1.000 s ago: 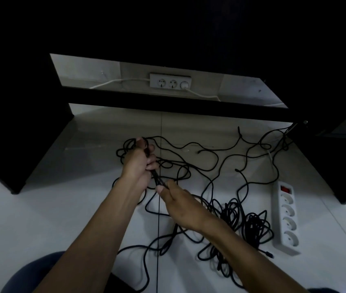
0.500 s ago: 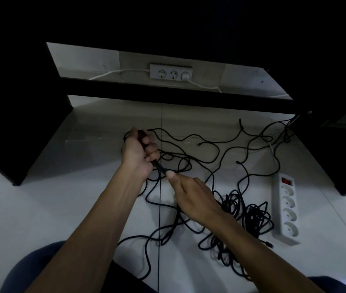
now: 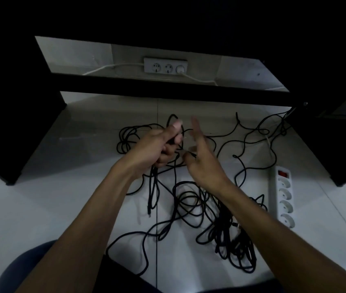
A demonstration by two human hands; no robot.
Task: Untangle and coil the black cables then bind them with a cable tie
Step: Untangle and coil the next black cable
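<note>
Tangled black cables (image 3: 191,199) sprawl over the white floor, densest in a heap (image 3: 233,246) at the lower right. My left hand (image 3: 159,144) is raised above the floor and grips a few strands of black cable, which hang down below it with a loose end (image 3: 149,210) dangling. My right hand (image 3: 201,157) is lifted just to the right of it, its fingers spread and blurred, with a cable running by its thumb; a pinch cannot be made out. No cable tie is visible.
A white power strip (image 3: 283,199) with a red switch lies on the floor at the right. A white wall socket strip (image 3: 165,65) with white leads sits at the back under dark furniture (image 3: 167,89). Dark panels (image 3: 11,123) flank both sides. My knee (image 3: 26,269) shows at the bottom.
Both hands rose from near the floor. My right hand let go of the cable it pinched and spread its fingers. My left hand lifted its strands, and a cable end now hangs below it.
</note>
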